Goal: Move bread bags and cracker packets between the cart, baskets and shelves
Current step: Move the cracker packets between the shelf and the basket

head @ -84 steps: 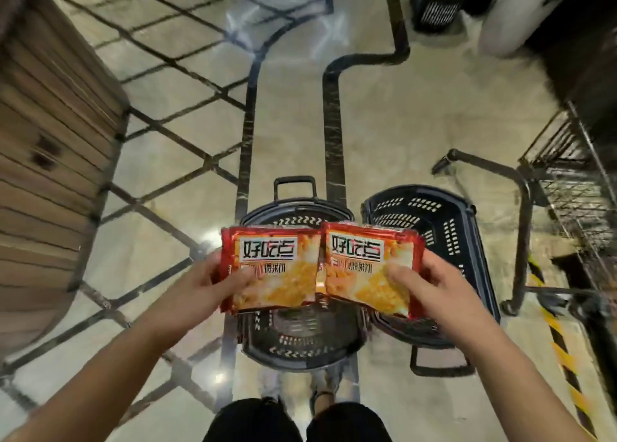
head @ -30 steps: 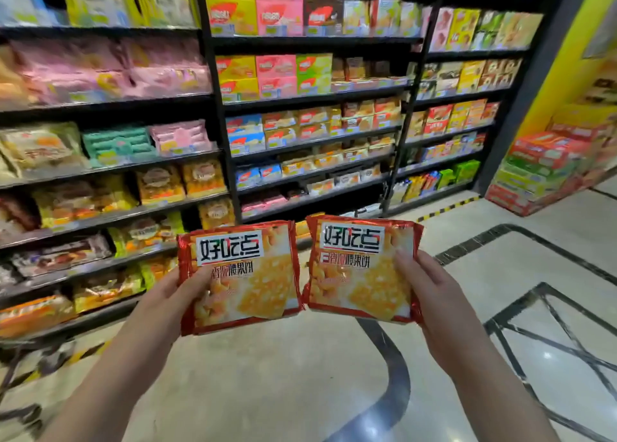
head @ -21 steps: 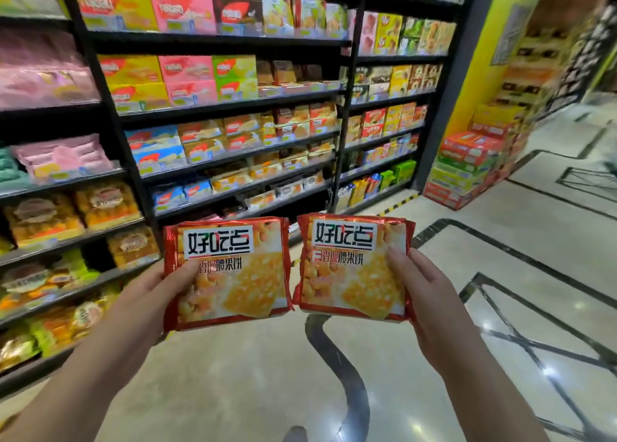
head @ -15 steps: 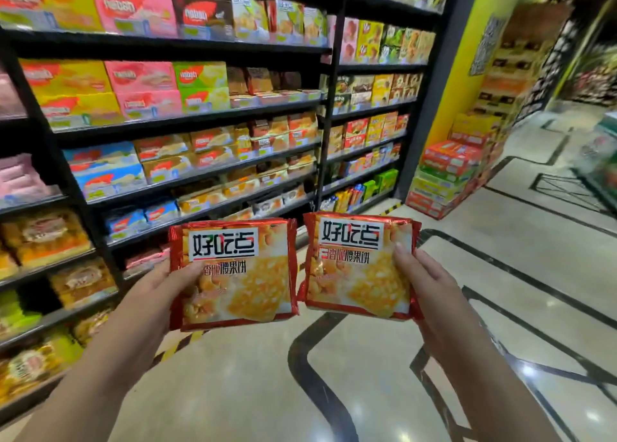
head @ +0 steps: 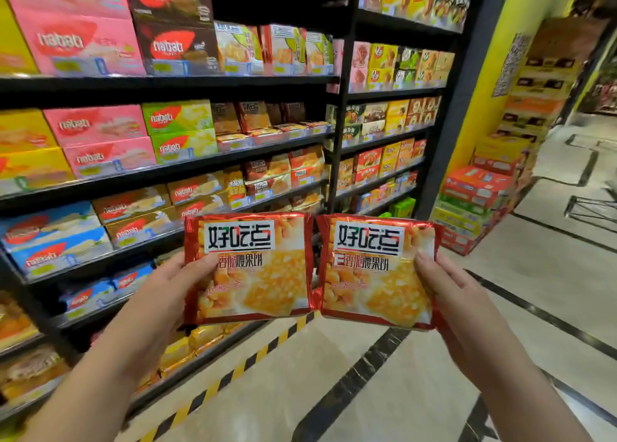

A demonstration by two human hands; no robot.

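Observation:
I hold two red cracker packets side by side at chest height, facing me. My left hand (head: 163, 294) grips the left cracker packet (head: 253, 271) by its left edge, thumb on the front. My right hand (head: 457, 301) grips the right cracker packet (head: 374, 274) by its right edge in the same way. The packets' inner edges nearly touch. Behind them stand black shelves (head: 187, 171) filled with biscuit boxes and cracker packets. Matching red packets (head: 257, 118) lie on a middle shelf above and behind the left packet.
A second shelf bay (head: 387, 138) continues to the right, ending at a yellow wall (head: 500, 74). Stacked cartons (head: 477, 204) sit on the floor at its foot. A yellow-black stripe (head: 233, 371) runs along the shelf base. Part of a wire cart (head: 594, 204) shows far right.
I turned from the baskets on the floor to the shelves and have come closer to them. Both hands keep holding the same packets in the same way.

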